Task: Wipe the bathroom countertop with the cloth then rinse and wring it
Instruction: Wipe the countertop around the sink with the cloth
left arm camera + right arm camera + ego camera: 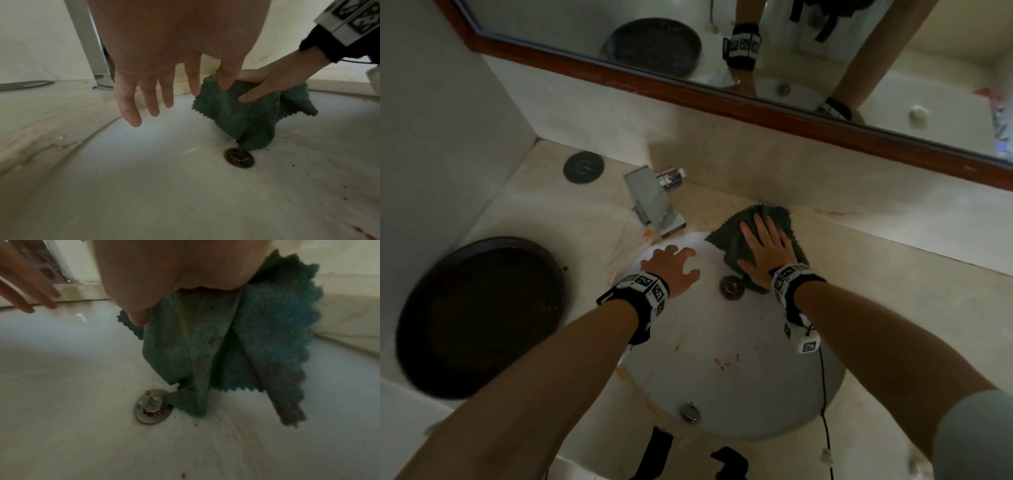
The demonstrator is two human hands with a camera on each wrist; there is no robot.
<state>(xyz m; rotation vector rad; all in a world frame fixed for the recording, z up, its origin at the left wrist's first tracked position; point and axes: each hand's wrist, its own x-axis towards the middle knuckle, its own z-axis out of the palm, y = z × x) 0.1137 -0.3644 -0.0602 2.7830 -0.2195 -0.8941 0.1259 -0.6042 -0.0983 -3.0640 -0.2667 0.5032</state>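
A dark green cloth with zigzag edges lies over the back right rim of the white sink and hangs down inside the basin towards the drain. My right hand lies flat on it with straight fingers, pressing it to the rim. In the right wrist view the cloth droops beside the drain. My left hand hovers over the basin with fingers spread and holds nothing. From the left wrist, the left hand shows loose fingers beside the cloth and right hand.
A chrome faucet stands behind the basin at the left. A large dark round tray sits on the beige countertop to the left, with a small dark disc behind it. Orange specks dot the basin. A wood-framed mirror runs above.
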